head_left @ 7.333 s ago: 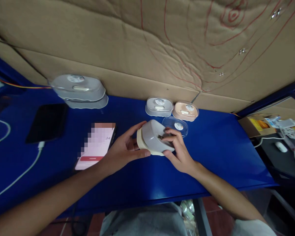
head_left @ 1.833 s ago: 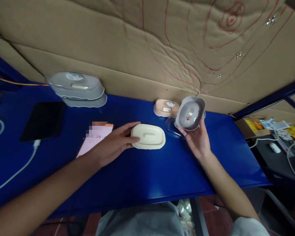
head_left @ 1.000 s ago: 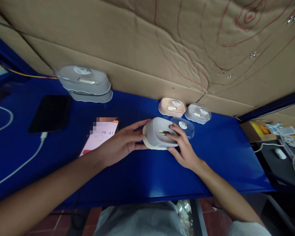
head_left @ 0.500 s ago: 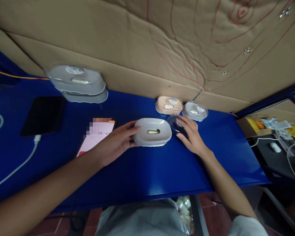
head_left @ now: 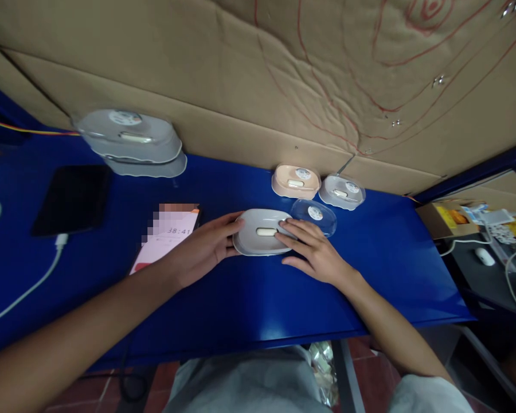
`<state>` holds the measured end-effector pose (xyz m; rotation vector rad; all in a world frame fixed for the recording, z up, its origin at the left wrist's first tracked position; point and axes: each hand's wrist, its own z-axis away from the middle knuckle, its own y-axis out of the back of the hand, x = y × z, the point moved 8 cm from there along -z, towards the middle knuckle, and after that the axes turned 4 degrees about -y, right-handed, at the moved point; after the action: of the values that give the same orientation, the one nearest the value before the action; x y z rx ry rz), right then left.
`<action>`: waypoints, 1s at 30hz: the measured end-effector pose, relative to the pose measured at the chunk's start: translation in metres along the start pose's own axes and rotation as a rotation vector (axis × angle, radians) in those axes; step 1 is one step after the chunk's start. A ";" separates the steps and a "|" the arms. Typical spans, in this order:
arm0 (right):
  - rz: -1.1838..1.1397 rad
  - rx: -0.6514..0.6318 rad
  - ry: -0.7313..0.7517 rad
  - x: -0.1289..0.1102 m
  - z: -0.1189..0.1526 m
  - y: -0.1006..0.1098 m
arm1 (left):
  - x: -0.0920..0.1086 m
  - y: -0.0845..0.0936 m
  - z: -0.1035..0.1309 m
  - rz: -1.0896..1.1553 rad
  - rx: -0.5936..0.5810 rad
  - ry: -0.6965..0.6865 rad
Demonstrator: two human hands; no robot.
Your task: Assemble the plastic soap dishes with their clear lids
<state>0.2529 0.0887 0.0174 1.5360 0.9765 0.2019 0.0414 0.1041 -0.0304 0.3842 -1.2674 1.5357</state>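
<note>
A pale grey oval soap dish (head_left: 260, 245) with a cream bar-shaped piece in its middle is at the centre of the blue table. My left hand (head_left: 217, 241) is closed around its left end, thumb on the rim. Over the right end reaches my right hand (head_left: 316, 249), its fingers stretched and apart, fingertips touching or just above the dish's inside near the cream piece. Behind that hand lies a clear plastic lid (head_left: 330, 221) with a round white sticker. Two lidded soap dishes, one peach (head_left: 290, 186) and one grey (head_left: 341, 198), stand behind it.
More grey lidded soap dishes (head_left: 141, 146) are stacked at the back left against a cardboard wall (head_left: 176, 69). A phone (head_left: 167, 241) lies left of my left hand, with a black tablet (head_left: 73, 201) and white cable (head_left: 38, 292) farther left. At right, a side desk holds a mouse (head_left: 484, 257).
My right hand has let go of the clear lid, which now lies on the table, and has moved left onto the soap dish. The cream piece sits straighter. My left hand keeps its hold.
</note>
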 end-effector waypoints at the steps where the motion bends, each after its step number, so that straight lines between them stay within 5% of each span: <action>1: 0.008 0.022 -0.022 0.006 0.001 0.004 | 0.000 -0.001 0.000 0.007 -0.005 0.002; 5: 0.125 0.144 -0.255 0.054 0.011 0.023 | 0.000 -0.003 0.001 0.004 -0.038 0.013; 9: 0.109 0.114 -0.408 0.087 0.021 0.022 | -0.002 -0.002 0.001 0.017 -0.045 0.027; 16: -0.338 0.129 -0.193 0.031 0.012 0.016 | -0.005 -0.012 0.005 0.041 -0.103 0.021; 21: -0.250 0.047 -0.083 -0.002 0.007 0.000 | -0.010 -0.021 0.009 0.052 -0.157 0.037; 30: -0.043 0.028 0.003 -0.016 0.005 -0.003 | -0.018 -0.023 0.009 0.093 -0.181 0.020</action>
<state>0.2447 0.0737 0.0203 1.5395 1.0174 0.1602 0.0646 0.0849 -0.0288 0.1946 -1.4122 1.4832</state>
